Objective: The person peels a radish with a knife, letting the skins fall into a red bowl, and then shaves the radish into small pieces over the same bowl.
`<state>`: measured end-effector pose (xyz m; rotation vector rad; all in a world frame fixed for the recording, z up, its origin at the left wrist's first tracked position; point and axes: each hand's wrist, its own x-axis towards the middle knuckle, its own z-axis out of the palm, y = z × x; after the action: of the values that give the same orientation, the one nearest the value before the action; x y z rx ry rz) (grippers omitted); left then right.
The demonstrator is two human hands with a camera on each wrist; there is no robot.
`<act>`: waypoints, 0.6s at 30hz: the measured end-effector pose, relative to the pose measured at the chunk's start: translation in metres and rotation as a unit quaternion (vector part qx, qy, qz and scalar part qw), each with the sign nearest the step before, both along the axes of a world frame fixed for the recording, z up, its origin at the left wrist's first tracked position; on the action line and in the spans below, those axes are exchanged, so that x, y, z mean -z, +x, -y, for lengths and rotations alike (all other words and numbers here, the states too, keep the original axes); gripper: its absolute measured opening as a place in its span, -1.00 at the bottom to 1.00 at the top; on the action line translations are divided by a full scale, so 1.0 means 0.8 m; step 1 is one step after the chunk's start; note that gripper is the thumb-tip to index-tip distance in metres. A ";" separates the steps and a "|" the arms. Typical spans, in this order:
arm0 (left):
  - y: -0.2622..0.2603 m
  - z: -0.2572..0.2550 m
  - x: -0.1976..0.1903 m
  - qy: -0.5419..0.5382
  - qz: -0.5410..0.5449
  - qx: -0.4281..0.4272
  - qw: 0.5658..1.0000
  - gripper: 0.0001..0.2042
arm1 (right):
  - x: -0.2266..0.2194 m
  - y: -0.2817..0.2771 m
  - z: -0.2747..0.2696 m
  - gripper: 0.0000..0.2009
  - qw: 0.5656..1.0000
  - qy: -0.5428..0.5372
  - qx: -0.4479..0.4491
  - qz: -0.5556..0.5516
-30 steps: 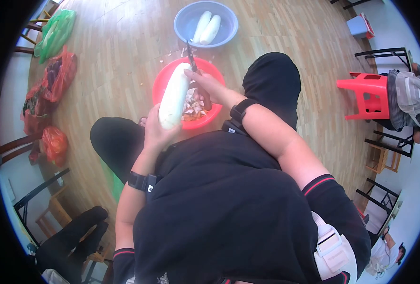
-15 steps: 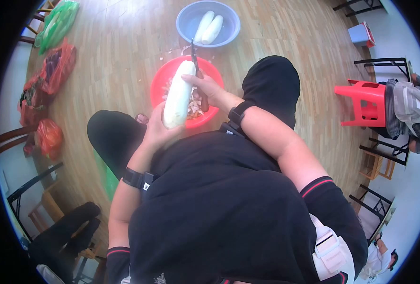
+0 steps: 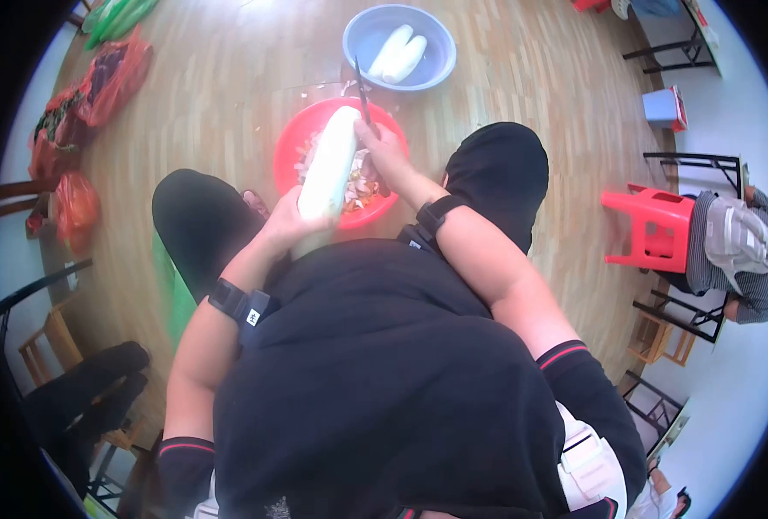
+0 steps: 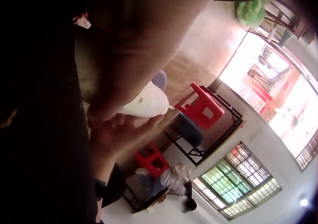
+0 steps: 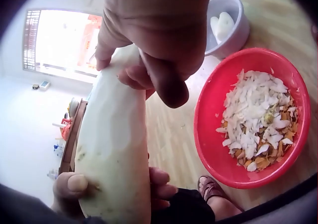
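A long, pale, peeled white radish (image 3: 330, 164) slants over the red basin (image 3: 284, 143). My left hand (image 3: 295, 221) grips its near end, thumb on one side and fingers on the other in the right wrist view. At the far end, my right hand (image 3: 385, 154) holds a knife (image 3: 364, 95) with a dark, narrow blade pointing away from me. Its brown handle (image 5: 169, 87) sticks out below the curled fingers in the right wrist view. The right fingertips touch the radish's upper end. White and orange-brown peelings (image 5: 253, 119) fill the bottom of the basin.
Beyond the red basin, a blue-grey basin (image 3: 444, 65) holds two white radishes (image 3: 398, 54). Plastic bags (image 3: 115, 82) lie along the left. At right are a red stool (image 3: 652, 225) and a seated person (image 3: 739, 251). Peel scraps dot the floor.
The head view has shifted, so the blue-grey basin appears farther right and lower. My right thumb has moved from across the radish to its right edge near the far end. Both holds stay.
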<state>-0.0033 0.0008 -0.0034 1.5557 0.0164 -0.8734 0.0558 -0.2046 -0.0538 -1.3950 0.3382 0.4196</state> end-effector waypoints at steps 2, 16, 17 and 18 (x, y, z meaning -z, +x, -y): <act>0.003 -0.005 0.015 -0.013 -0.026 -0.030 0.999 -0.41 | 0.011 0.001 0.003 -0.62 0.996 -0.074 -0.016 0.041; 0.003 -0.012 0.021 -0.075 -0.077 -0.219 0.970 -0.65 | -0.039 -0.040 -0.028 -0.76 0.785 -0.425 -0.342 0.294; 0.003 -0.012 0.019 -0.055 -0.070 -0.208 0.974 -0.65 | -0.037 -0.040 -0.027 -0.75 0.772 -0.437 -0.345 0.305; 0.003 -0.011 0.016 -0.034 -0.065 -0.197 0.978 -0.65 | -0.039 -0.039 -0.027 -0.75 0.772 -0.437 -0.346 0.306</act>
<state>-0.0011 0.0099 -0.0158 1.3659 0.3728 -0.6496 0.0243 -0.1834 -0.0225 -2.4828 -0.6505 0.3764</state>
